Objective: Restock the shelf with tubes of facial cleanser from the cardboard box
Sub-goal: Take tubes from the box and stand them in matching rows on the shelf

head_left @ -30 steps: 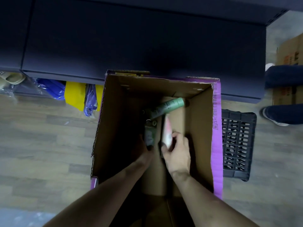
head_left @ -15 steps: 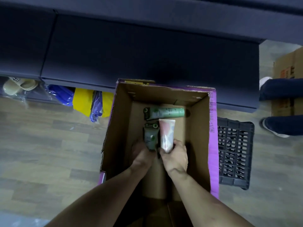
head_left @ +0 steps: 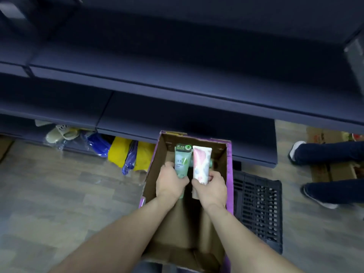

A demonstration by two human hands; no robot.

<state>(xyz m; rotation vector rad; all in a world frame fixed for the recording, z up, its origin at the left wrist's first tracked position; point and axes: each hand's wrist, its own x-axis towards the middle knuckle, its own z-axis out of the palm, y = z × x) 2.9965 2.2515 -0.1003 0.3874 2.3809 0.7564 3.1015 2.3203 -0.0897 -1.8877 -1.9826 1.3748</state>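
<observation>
— Cardboard box [head_left: 155,174] stood open on the floor below the dark shelf [head_left: 177,115]. What was held?

— Left hand [head_left: 171,183] gripped a green tube [head_left: 182,162]; right hand [head_left: 211,187] gripped a white-and-pink tube [head_left: 201,164], both upright, lifted within the box.

— Advice?

— I judged they should clear the rim before swinging to the shelf, caps down.

— Labels?

— Green tube bore Chinese characters and small Latin print, too blurred to read.
</observation>
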